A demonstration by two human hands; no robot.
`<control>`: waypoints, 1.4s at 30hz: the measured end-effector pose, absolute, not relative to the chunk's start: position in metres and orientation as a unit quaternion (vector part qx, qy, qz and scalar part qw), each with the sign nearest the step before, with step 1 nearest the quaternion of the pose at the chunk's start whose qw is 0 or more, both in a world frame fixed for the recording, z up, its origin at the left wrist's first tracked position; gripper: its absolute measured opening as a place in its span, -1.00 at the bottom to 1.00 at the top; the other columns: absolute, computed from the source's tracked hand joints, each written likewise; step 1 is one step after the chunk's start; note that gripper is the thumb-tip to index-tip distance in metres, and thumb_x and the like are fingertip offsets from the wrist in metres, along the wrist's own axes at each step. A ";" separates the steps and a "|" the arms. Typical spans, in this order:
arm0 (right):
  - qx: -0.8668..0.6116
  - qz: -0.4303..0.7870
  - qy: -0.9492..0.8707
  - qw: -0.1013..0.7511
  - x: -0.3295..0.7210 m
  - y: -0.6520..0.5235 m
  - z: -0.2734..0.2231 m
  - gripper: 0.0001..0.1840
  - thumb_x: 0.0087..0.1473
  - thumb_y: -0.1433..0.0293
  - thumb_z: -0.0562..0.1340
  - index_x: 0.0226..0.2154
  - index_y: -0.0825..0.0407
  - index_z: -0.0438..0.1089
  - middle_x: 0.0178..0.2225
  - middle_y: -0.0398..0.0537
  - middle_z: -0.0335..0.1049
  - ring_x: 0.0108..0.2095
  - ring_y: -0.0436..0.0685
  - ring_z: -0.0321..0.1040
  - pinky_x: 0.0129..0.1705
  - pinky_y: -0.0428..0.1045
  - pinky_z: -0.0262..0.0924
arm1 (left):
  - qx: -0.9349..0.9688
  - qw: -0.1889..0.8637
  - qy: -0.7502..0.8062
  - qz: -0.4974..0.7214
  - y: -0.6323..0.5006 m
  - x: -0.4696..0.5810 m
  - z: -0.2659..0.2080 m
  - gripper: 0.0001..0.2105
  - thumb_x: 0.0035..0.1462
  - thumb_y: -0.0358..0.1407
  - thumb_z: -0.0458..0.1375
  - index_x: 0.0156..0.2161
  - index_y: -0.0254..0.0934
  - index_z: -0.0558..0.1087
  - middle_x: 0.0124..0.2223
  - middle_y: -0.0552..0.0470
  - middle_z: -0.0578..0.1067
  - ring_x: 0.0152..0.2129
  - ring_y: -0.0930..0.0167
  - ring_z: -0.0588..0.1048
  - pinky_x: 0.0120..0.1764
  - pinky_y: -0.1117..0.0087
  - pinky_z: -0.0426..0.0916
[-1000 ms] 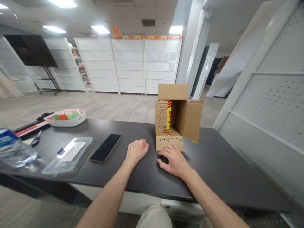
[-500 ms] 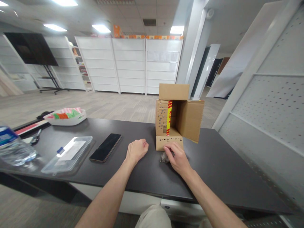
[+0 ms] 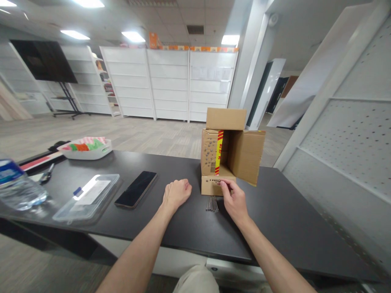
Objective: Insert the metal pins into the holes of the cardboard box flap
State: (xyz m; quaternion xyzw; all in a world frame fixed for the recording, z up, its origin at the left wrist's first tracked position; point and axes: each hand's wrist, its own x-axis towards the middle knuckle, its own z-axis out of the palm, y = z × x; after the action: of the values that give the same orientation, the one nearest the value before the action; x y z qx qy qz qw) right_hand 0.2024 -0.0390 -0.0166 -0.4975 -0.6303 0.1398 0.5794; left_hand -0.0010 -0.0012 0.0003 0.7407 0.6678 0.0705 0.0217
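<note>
My right hand point(image 3: 234, 198) is closed in a pinch at the front flap point(image 3: 210, 189) of an open cardboard box point(image 3: 208, 154). A thin nail, mostly hidden by the fingers, appears to be between thumb and forefinger, close to a row of small dark holes in the flap. Below the flap, several thin metal nails point(image 3: 211, 203) lie fanned out on the dark table point(image 3: 189, 221). My left hand point(image 3: 177, 193) rests on the tabletop left of the box, its fingers curled in; no object shows in it.
To the left lie a black phone point(image 3: 136, 189), a clear plastic case point(image 3: 88, 197) and a water bottle point(image 3: 18, 187). A white basket point(image 3: 87, 154) with colourful contents stands at the back left. The box's side flap point(image 3: 248, 158) sticks out rightward. A perforated panel point(image 3: 351, 150) borders the right.
My right hand has moved up and slightly right, from the fanned nails to the flap's row of holes. The nails are now more fully visible. My left hand stays in place.
</note>
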 end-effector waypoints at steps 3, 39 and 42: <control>-0.494 0.147 -0.638 0.571 0.201 -0.038 -0.017 -0.71 0.17 0.22 0.08 -0.23 0.04 0.41 -0.26 0.02 0.48 -0.22 0.15 0.39 -0.12 0.06 0.25 | 0.741 0.021 0.668 0.070 -0.001 -0.001 0.000 -0.66 0.17 -0.20 -0.16 -0.29 -0.22 0.46 -0.27 -0.17 0.53 -0.30 0.21 0.51 -0.28 0.30 0.29; -0.472 0.027 -0.748 0.465 0.200 -0.018 -0.021 -0.78 0.19 0.33 0.06 -0.23 0.01 0.40 -0.25 -0.02 0.46 -0.22 0.14 0.38 -0.13 0.06 0.22 | 0.745 0.013 0.664 0.065 0.000 -0.002 -0.001 -0.67 0.17 -0.21 -0.15 -0.30 -0.22 0.46 -0.28 -0.15 0.53 -0.32 0.22 0.52 -0.29 0.31 0.30; -0.475 0.015 -0.750 0.460 0.200 -0.015 -0.023 -0.77 0.19 0.33 0.05 -0.23 0.00 0.41 -0.26 -0.02 0.47 -0.22 0.15 0.38 -0.14 0.06 0.22 | 0.747 0.009 0.661 0.068 0.000 -0.002 -0.001 -0.68 0.17 -0.21 -0.15 -0.31 -0.22 0.45 -0.30 -0.14 0.53 -0.33 0.22 0.52 -0.31 0.31 0.30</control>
State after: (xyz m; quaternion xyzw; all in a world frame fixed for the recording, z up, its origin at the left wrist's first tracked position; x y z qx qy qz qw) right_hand 0.2001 -0.0147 -0.0232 -0.4750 -0.7502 0.0154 0.4598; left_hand -0.0016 -0.0001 -0.0012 0.7472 0.6610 0.0681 0.0089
